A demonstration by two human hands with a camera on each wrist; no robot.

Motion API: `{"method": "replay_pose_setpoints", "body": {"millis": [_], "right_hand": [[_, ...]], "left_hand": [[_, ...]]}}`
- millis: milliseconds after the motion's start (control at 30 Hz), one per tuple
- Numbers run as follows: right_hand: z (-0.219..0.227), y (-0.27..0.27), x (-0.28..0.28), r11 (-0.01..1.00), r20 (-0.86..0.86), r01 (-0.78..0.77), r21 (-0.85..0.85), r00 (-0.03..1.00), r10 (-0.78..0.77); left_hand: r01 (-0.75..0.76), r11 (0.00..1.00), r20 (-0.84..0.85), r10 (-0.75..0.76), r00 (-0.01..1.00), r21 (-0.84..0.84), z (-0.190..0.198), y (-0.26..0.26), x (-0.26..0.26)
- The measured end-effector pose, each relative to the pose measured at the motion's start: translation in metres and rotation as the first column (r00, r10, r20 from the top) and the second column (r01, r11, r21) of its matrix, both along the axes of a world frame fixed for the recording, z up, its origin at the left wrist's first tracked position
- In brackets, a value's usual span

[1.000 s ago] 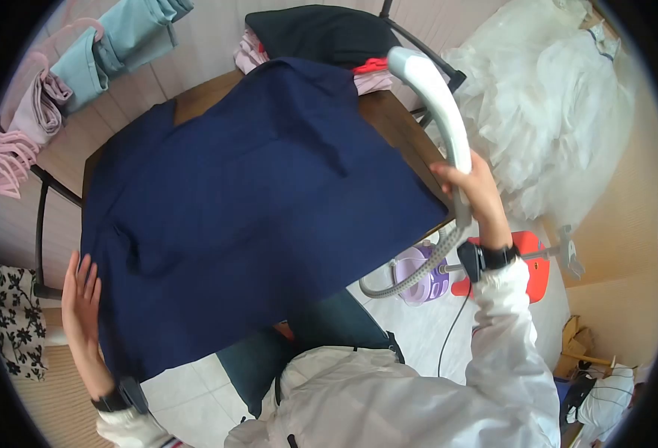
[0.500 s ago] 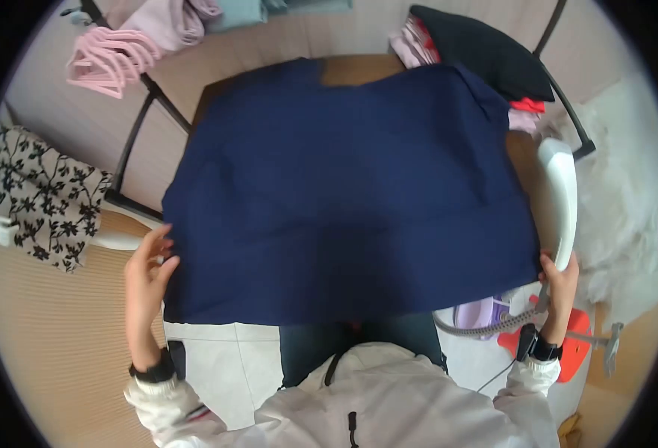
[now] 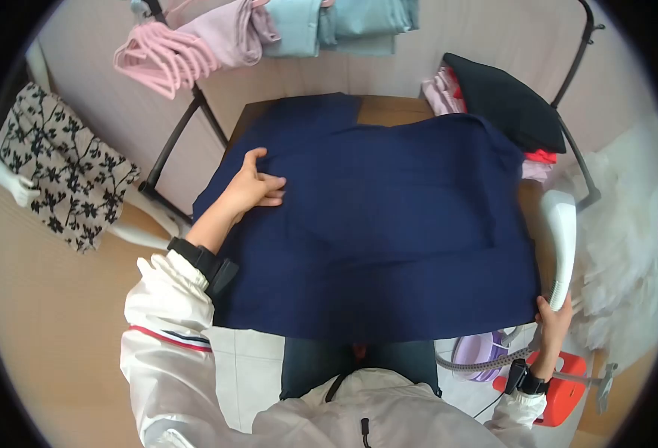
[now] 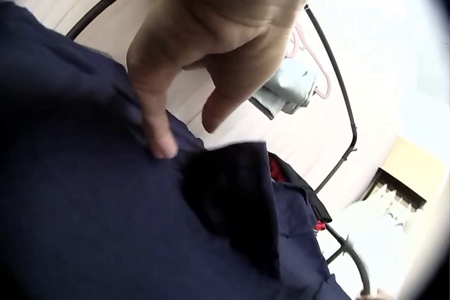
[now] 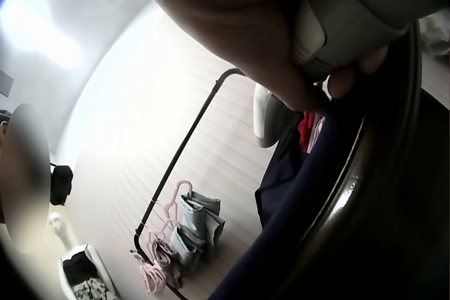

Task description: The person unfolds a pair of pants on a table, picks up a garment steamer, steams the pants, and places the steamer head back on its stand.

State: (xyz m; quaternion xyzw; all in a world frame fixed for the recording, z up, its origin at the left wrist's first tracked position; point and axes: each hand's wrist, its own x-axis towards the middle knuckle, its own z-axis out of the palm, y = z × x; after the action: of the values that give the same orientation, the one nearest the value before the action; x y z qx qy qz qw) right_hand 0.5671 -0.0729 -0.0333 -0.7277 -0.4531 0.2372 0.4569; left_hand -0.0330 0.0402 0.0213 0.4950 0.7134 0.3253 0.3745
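A navy blue garment (image 3: 396, 216) lies spread over a brown wooden table (image 3: 394, 110), its front edge reaching down over the near side. My left hand (image 3: 248, 190) is over the garment's left part with fingers loosely extended. In the left wrist view, the tip of one finger (image 4: 164, 144) is right at the cloth, near a dark raised fold. At the table's front right corner, my right hand (image 3: 555, 327) grips the handle of a white handheld garment steamer (image 3: 562, 228), its head pointing away from me. Fingertips of that hand also reach the garment's edge in the right wrist view.
Folded clothes with a black piece (image 3: 497, 104) on top sit at the back right. A black rack (image 3: 172, 142) holds pink hangers (image 3: 166, 58) and teal clothes (image 3: 351, 22). The steamer's hose (image 3: 485, 366) runs past a purple-and-white container (image 3: 474, 357). A mannequin in a floral skirt (image 3: 64, 172) stands left.
My left hand has moved from beside the garment's left edge to over the cloth. My right hand, still gripping the steamer, has come to the table's front right corner. The head view has turned.
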Motion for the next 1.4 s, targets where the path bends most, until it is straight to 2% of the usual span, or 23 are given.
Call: {"method": "replay_pose_setpoints", "body": {"millis": [67, 100, 167, 233, 300, 367, 500, 600, 700, 767, 833, 900, 967, 1033, 1067, 1100, 1167, 1200, 1233, 1267, 1300, 1367, 1400], "right_hand": [[-0.002, 0.0, 0.007, 0.999, 0.012, -0.006, -0.039, 1.0, 0.006], [-0.002, 0.0, 0.007, 0.999, 0.01, -0.03, -0.043, 0.999, 0.031], [-0.001, -0.001, 0.005, 1.0, -0.001, 0.005, 0.024, 1.0, -0.005], [-0.005, -0.001, 0.017, 0.999, -0.003, -0.046, 0.012, 0.999, 0.046], [0.007, -0.001, 0.008, 0.999, -0.023, -0.039, -0.025, 0.999, 0.038], [0.003, 0.001, 0.021, 0.996, -0.016, -0.087, -0.023, 0.996, 0.087], [0.045, 0.002, 0.0, 0.976, 0.09, -0.208, -0.07, 0.973, 0.214], [0.083, 0.007, -0.039, 0.947, 0.14, -0.314, -0.069, 0.937, 0.321], [0.113, 0.013, -0.075, 0.884, 0.203, -0.467, -0.038, 0.862, 0.464], [0.132, 0.016, -0.103, 0.85, 0.268, -0.523, -0.052, 0.813, 0.517], [0.153, 0.016, -0.141, 0.705, 0.249, -0.707, -0.057, 0.674, 0.696], [0.181, 0.013, -0.19, 0.559, 0.248, -0.803, -0.208, 0.51, 0.824], [0.194, 0.014, -0.218, 0.514, 0.313, -0.816, -0.266, 0.431, 0.846], [0.199, 0.015, -0.246, 0.337, 0.38, -0.895, -0.292, 0.215, 0.9], [0.201, 0.016, -0.26, 0.29, 0.441, -0.904, -0.315, 0.131, 0.888], [0.202, 0.018, -0.275, 0.296, 0.446, -0.899, -0.324, 0.131, 0.885], [0.202, 0.021, -0.301, 0.163, 0.453, -0.911, -0.379, -0.029, 0.891], [0.203, 0.022, -0.315, 0.18, 0.458, -0.906, -0.382, -0.017, 0.889], [0.203, 0.022, -0.329, 0.14, 0.453, -0.883, -0.448, -0.089, 0.887], [0.203, 0.022, -0.343, 0.101, 0.438, -0.853, -0.512, -0.158, 0.885], [0.201, 0.023, -0.355, 0.118, 0.435, -0.85, -0.514, -0.14, 0.889], [0.195, 0.023, -0.38, 0.006, 0.448, -0.822, -0.569, -0.304, 0.841], [0.19, 0.024, -0.39, 0.021, 0.444, -0.824, -0.566, -0.283, 0.85]], "left_hand": [[-0.025, 0.997, 0.181, 0.013, 0.983, 0.066, 0.017, -0.018, 0.005], [-0.05, 0.997, 0.179, 0.038, 0.983, 0.062, 0.02, -0.029, -0.004], [0.043, 0.98, -0.052, -0.034, 0.998, 0.192, 0.026, -0.062, -0.037], [0.034, 0.977, -0.279, 0.026, 0.96, 0.211, 0.035, -0.113, -0.066], [-0.182, 0.952, -0.193, 0.232, 0.953, 0.245, 0.022, -0.173, -0.091], [-0.273, 0.956, -0.313, 0.294, 0.903, 0.11, 0.015, -0.228, -0.094], [-0.273, 0.954, -0.235, 0.295, 0.926, 0.125, -0.029, -0.286, -0.08], [-0.523, 0.835, 0.246, 0.477, 0.844, 0.172, -0.05, -0.287, -0.069], [-0.55, 0.819, 0.409, 0.451, 0.793, 0.164, -0.064, -0.279, -0.064], [-0.575, 0.797, 0.406, 0.471, 0.783, 0.184, -0.073, -0.279, -0.069], [-0.591, 0.78, 0.402, 0.483, 0.778, 0.205, -0.077, -0.278, -0.07], [-0.689, 0.675, 0.429, 0.558, 0.71, 0.262, -0.073, -0.274, -0.061], [-0.689, 0.654, 0.347, 0.596, 0.724, 0.313, -0.079, -0.275, -0.063], [-0.682, 0.636, 0.258, 0.635, 0.728, 0.361, -0.079, -0.276, -0.066], [-0.655, 0.641, 0.134, 0.666, 0.733, 0.4, -0.076, -0.274, -0.066], [-0.623, 0.65, 0.01, 0.688, 0.725, 0.436, -0.076, -0.273, -0.067], [-0.605, 0.681, 0.03, 0.654, 0.756, 0.413, -0.089, -0.277, -0.076], [-0.584, 0.709, 0.039, 0.622, 0.782, 0.394, -0.093, -0.276, -0.079], [-0.572, 0.72, 0.044, 0.607, 0.794, 0.393, -0.093, -0.273, -0.078], [-0.628, 0.698, 0.285, 0.559, 0.779, 0.344, -0.088, -0.272, -0.076], [-0.671, 0.687, 0.507, 0.488, 0.71, 0.278, -0.083, -0.271, -0.074], [-0.629, 0.753, 0.539, 0.454, 0.71, 0.194, -0.075, -0.273, -0.074], [-0.641, 0.751, 0.574, 0.46, 0.678, 0.156, -0.071, -0.271, -0.068]]}}
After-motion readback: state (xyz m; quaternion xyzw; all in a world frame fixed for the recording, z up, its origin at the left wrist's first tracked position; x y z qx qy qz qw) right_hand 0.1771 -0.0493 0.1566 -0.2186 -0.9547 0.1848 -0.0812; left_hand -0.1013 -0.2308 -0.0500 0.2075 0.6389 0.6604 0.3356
